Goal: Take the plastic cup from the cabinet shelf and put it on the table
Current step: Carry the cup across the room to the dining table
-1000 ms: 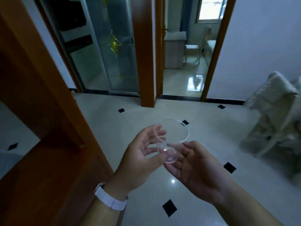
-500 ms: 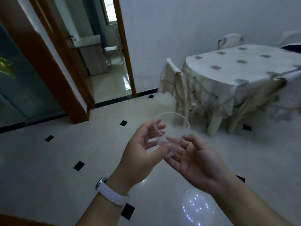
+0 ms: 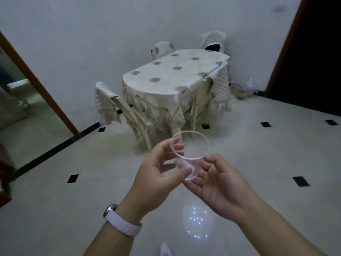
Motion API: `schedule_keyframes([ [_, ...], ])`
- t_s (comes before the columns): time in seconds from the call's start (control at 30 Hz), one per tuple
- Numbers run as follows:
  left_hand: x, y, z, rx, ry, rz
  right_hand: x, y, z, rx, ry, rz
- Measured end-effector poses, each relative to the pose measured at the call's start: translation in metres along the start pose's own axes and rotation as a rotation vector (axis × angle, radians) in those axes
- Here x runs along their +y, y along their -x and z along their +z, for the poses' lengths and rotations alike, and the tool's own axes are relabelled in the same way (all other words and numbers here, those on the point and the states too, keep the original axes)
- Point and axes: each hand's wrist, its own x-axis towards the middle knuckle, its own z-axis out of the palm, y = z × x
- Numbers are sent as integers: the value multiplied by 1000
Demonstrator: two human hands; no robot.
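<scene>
Left hand: thumb pressed against the base of the plastic cup, fingers curled loosely around its far side, touching the rim. Right hand: palm up, fingers spread and slightly cupped under the cup's base, touching it from the right. Cup clear, held between both hands in mid-air, tilted with its mouth facing away and upward. White watch band on the left wrist. Below the hands, pale tiled floor with small black inlays and a round glare patch. Beyond the cup, well apart, the table under a cream floral cloth, covered chairs drawn up around it. Wood-framed doorway at left, white wall behind.
</scene>
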Motion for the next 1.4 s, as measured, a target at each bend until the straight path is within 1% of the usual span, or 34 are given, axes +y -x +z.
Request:
schedule_keyframes([
  [0.17, -27, -69, 29, -124, 84, 4, -42, -22, -23, 126, -46, -103],
  [0.27, -41, -116, 38, -204, 121, 12, -69, -46, -30, 198, -33, -176],
  [0.47, -51, -211, 47, -342, 183, 33, -127, -94, -33, 261, -20, -271],
  [0.6, -60, -270, 60, -457, 214, 61, -159, -118, -36, 330, -19, -367],
  [0.8, -68, -324, 117, -620, 288, 37, -201, -119, -64, 460, -103, -494],
  [0.93, -73, -355, 166, -727, 277, 44, -233, -111, -94, 509, -150, -566],
  [1.07, -81, -383, 222, -753, 280, 26, -276, -106, -134, 537, -181, -594],
  [1.2, -86, -416, 281, -744, 262, 14, -329, -103, -179, 532, -177, -566],
  [1.4, -67, -471, 373, -727, 216, 23, -428, -86, -235, 487, -170, -536],
])
